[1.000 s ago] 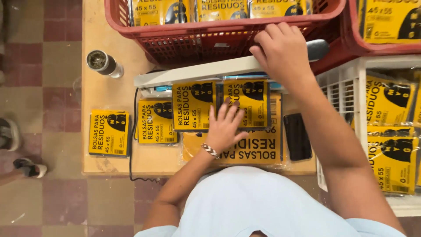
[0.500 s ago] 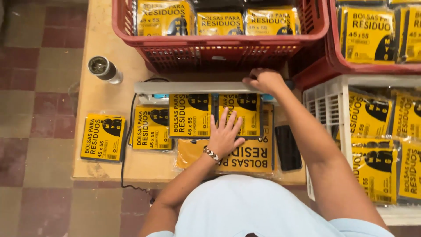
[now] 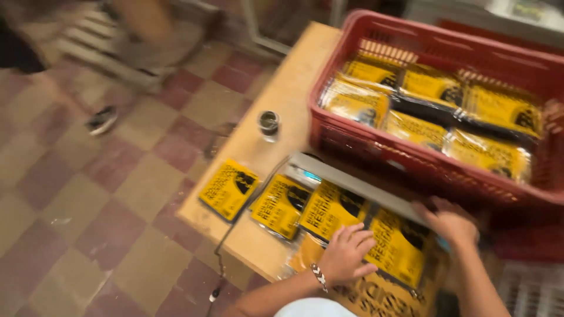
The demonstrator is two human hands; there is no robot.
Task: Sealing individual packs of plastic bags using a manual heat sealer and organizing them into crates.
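My left hand (image 3: pixel 346 253), with a beaded wristband, lies flat with fingers spread on a yellow-and-black plastic packet (image 3: pixel 398 246) near the table's front. My right hand (image 3: pixel 451 222) rests on the right end of a long grey bar (image 3: pixel 352 178) that lies across a row of the same yellow packets (image 3: pixel 282 205); whether its fingers grip the bar is blurred. One more yellow packet (image 3: pixel 229 189) lies apart at the left of the wooden table (image 3: pixel 288 94). The view is blurred by motion.
A red plastic crate (image 3: pixel 376 147) filled with yellow packets stands behind the bar. A small metal cup (image 3: pixel 269 124) stands on the table. A black cable (image 3: pixel 226 246) hangs over the front edge. Another person's legs and shoe (image 3: pixel 103 120) are on the checkered floor at the left.
The view has swung left and tilted, showing more floor. My right hand came down from the red crate to the grey bar's end. My left hand stays on the packet.
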